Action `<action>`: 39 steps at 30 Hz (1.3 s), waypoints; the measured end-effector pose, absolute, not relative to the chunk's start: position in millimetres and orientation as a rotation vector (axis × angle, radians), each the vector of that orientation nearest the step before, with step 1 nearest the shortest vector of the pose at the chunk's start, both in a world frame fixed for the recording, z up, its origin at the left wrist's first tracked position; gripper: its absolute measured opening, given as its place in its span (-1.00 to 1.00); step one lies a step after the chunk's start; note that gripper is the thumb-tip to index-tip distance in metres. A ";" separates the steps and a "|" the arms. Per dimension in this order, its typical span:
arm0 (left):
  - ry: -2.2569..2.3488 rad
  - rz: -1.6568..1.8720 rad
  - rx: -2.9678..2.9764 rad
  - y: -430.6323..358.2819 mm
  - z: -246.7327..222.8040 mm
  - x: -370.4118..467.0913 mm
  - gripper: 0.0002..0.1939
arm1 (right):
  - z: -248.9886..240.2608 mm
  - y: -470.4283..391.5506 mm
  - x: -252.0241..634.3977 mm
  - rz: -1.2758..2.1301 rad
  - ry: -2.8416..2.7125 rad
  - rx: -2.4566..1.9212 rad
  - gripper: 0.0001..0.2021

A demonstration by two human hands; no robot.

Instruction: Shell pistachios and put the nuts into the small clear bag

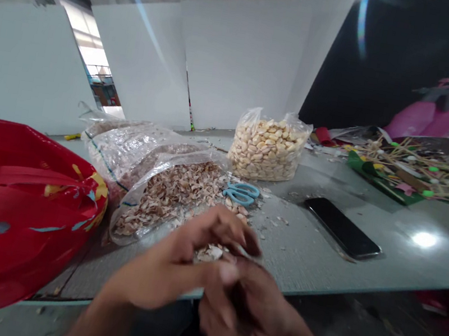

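Note:
My left hand (174,268) reaches in over the table's front edge, its fingers arched and its thumb meeting the fingers of my right hand. My right hand (248,302) is curled below and beside it, closed. Motion blurs both hands, and anything held between them is hidden. Just beyond the fingers lie pale shell bits (211,253) and a few pinkish, unpeeled-looking pieces (241,211). Left of these, an open clear plastic bag spills brown, papery shells (174,185). Blue-handled scissors (241,192) rest at the bag's right side.
A clear bag of pale yellow, bean-like kernels (268,149) stands behind the scissors. A black phone (343,227) lies to the right. A red plastic bag (22,204) bulges at left. Another filled clear bag (126,144) sits behind. Thin sticks with coloured tips (416,167) lie far right.

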State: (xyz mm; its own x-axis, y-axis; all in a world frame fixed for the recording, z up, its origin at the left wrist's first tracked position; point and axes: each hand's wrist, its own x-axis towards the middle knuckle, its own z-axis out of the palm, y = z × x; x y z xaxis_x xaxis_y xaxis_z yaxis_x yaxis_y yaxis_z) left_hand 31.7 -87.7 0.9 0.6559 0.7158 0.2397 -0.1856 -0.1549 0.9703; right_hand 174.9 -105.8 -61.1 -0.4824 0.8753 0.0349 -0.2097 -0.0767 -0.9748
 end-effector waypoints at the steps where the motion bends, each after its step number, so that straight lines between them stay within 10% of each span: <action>1: 0.486 0.982 1.542 -79.4 3.7 24.8 -0.81 | -55.3 -101.5 178.6 1.722 -1.371 -0.695 -0.55; 9: 0.756 1.429 1.594 2.0 -0.1 1.8 -0.59 | -36.2 -39.4 211.0 1.352 -1.479 -0.683 -0.75; 27: 1.036 0.126 2.302 65.5 -53.2 -15.6 -0.60 | -79.3 89.7 181.0 0.266 -2.118 -1.132 -0.77; 39: 0.927 0.266 2.236 57.0 -64.4 -13.0 -0.67 | -92.5 89.1 183.8 0.384 -2.062 -1.079 -0.75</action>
State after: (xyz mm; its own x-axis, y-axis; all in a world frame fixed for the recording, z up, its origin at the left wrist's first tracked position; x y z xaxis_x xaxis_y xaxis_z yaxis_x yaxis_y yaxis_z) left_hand -13.0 57.0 -64.4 0.7240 0.6862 -0.0701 0.5443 -0.5059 0.6692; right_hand 183.8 89.1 -92.5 -0.3510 0.7983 0.4893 0.5685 0.5969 -0.5661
